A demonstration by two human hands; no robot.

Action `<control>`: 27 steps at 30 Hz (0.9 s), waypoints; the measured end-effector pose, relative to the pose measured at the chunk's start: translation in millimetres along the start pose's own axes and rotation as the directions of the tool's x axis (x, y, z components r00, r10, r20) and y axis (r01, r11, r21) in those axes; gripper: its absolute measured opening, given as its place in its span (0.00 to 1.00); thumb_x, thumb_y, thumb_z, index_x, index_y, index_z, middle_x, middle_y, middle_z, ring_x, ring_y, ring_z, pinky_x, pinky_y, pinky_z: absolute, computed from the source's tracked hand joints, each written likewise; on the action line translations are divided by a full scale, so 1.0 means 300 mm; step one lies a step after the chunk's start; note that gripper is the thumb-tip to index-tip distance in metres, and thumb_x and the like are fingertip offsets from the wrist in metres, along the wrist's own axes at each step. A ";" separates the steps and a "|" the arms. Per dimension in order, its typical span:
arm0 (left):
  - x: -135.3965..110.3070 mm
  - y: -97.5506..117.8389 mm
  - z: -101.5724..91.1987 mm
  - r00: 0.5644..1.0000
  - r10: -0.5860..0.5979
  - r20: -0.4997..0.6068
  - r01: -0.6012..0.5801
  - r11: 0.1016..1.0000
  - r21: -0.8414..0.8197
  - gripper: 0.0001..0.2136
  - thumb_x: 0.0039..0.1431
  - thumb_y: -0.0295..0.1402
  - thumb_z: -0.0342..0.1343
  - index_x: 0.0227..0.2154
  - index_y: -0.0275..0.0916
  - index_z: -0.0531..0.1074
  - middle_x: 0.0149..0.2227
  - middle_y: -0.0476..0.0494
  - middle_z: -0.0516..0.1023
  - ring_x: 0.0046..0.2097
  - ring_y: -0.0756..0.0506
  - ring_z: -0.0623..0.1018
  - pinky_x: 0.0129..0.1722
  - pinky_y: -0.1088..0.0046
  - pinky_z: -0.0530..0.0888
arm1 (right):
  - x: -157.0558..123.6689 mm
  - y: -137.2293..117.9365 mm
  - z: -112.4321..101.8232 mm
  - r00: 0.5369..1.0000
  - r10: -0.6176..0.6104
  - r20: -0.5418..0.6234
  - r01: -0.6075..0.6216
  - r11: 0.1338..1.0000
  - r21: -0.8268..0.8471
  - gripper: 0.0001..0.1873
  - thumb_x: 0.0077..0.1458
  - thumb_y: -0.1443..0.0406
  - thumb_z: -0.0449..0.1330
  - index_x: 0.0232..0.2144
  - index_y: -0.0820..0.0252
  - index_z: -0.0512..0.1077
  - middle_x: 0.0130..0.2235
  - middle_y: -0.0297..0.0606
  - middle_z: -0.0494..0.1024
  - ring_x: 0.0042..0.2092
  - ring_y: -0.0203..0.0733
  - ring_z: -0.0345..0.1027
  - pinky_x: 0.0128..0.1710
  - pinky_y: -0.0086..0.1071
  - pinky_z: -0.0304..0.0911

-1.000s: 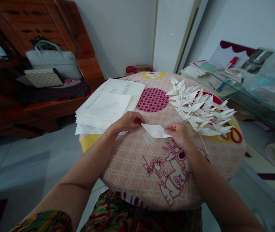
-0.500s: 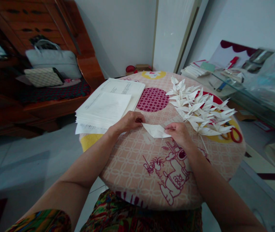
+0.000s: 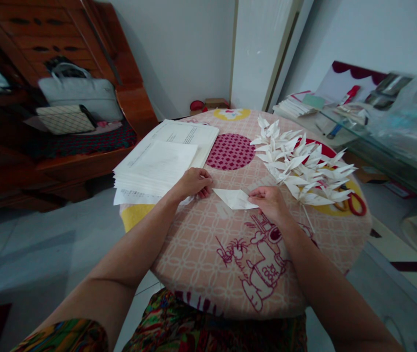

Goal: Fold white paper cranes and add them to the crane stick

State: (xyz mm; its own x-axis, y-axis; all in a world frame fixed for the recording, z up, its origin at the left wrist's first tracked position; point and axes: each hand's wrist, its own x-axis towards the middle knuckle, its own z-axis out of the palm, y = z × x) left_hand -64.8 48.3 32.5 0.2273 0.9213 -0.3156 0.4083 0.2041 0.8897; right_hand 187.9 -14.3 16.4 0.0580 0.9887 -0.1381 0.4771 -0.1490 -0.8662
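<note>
A folded white piece of paper [image 3: 233,198], with pointed ends left and right, lies low over the tablecloth in front of me. My right hand [image 3: 270,199] pinches its right end between thumb and fingers. Just off the paper's left tip is my left hand [image 3: 196,183], loosely bent with the fingers a little apart and nothing in them. Beside the left hand lies a stack of paper sheets [image 3: 157,159], some printed, with smaller blank sheets on top. Many folded paper pieces like cranes [image 3: 296,161] are heaped beyond my right hand.
The round table wears a patterned pink cloth [image 3: 201,264]. Red-handled scissors [image 3: 356,203] lie by the heap, partly under it. A glass-topped side table [image 3: 377,154] with clutter stands at the right. At the left is a wooden bench [image 3: 135,98] holding a grey bag [image 3: 83,95].
My left hand has let go of the paper's left tip and moved slightly left, its fingers loosening. The right hand keeps its pinch in nearly the same place.
</note>
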 end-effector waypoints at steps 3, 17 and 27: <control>-0.002 0.003 0.008 1.000 -0.031 -0.003 0.031 0.999 -0.023 0.04 0.57 0.23 0.57 0.28 0.35 0.69 0.18 0.45 0.76 0.18 0.49 0.76 0.20 0.77 0.72 | 0.002 0.004 0.000 1.000 -0.001 0.001 0.001 1.000 -0.001 0.04 0.46 0.68 0.64 0.28 0.61 0.78 0.21 0.32 0.77 0.15 0.30 0.60 0.15 0.25 0.54; -0.001 0.007 0.035 0.999 -0.005 -0.046 -0.004 0.981 -0.193 0.09 0.48 0.22 0.66 0.27 0.35 0.71 0.19 0.49 0.76 0.20 0.51 0.76 0.23 0.79 0.73 | 0.003 0.010 0.001 1.000 -0.008 0.021 0.008 0.999 -0.031 0.08 0.45 0.66 0.63 0.31 0.63 0.78 0.23 0.33 0.77 0.17 0.32 0.61 0.17 0.26 0.57; 0.016 -0.010 0.037 0.979 0.114 -0.167 -0.118 0.993 -0.016 0.07 0.48 0.20 0.62 0.26 0.36 0.72 0.19 0.51 0.76 0.21 0.51 0.76 0.22 0.80 0.71 | 0.001 0.017 0.005 0.995 -0.102 0.002 0.101 0.982 -0.157 0.06 0.47 0.67 0.63 0.30 0.60 0.79 0.23 0.34 0.77 0.26 0.39 0.71 0.26 0.29 0.62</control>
State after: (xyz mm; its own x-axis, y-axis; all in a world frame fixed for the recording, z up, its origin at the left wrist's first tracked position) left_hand -55.1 48.4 24.6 0.1213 0.9809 -0.1523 0.3645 0.0987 0.9259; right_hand 188.9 -14.8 11.1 0.0073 0.9987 -0.0498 0.6122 -0.0438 -0.7895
